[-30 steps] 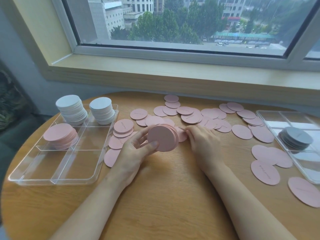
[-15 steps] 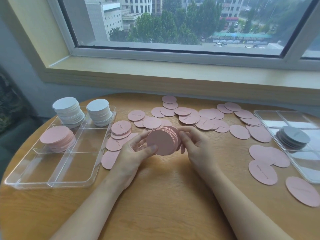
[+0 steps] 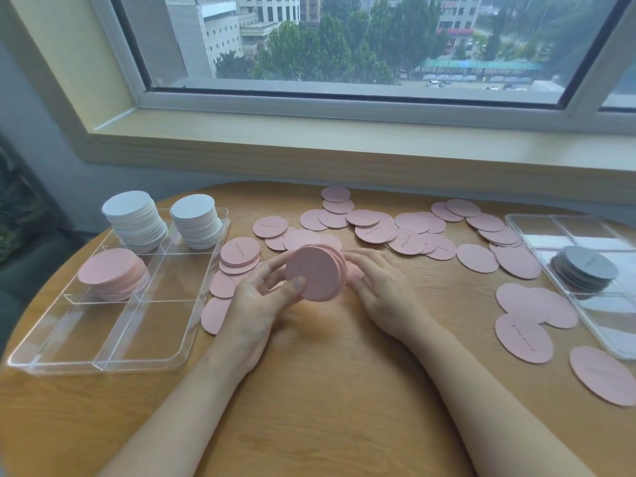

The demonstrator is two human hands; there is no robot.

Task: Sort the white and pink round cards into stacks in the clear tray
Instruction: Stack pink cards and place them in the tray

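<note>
My left hand (image 3: 254, 304) grips a thick stack of pink round cards (image 3: 318, 273), held on edge just above the table, thumb on its front face. My right hand (image 3: 385, 290) lies beside it with fairly straight fingers touching the stack's right edge. The clear tray (image 3: 103, 368) sits at the left. Its two far compartments hold white stacks (image 3: 134, 218) (image 3: 196, 218), and the middle-left one holds a pink stack (image 3: 112, 273). Several loose pink cards (image 3: 413, 232) are spread across the far table.
A second clear tray (image 3: 564, 232) at the right edge holds a grey card stack (image 3: 585, 268). More pink cards (image 3: 523, 335) lie in front of it. A small pink pile (image 3: 239, 253) sits against the left tray. The window sill (image 3: 344, 146) runs behind the round wooden table.
My right hand rose from the table to the stack, curled round its right side, then eased its fingers straighter. The left hand kept its grip on the stack.
</note>
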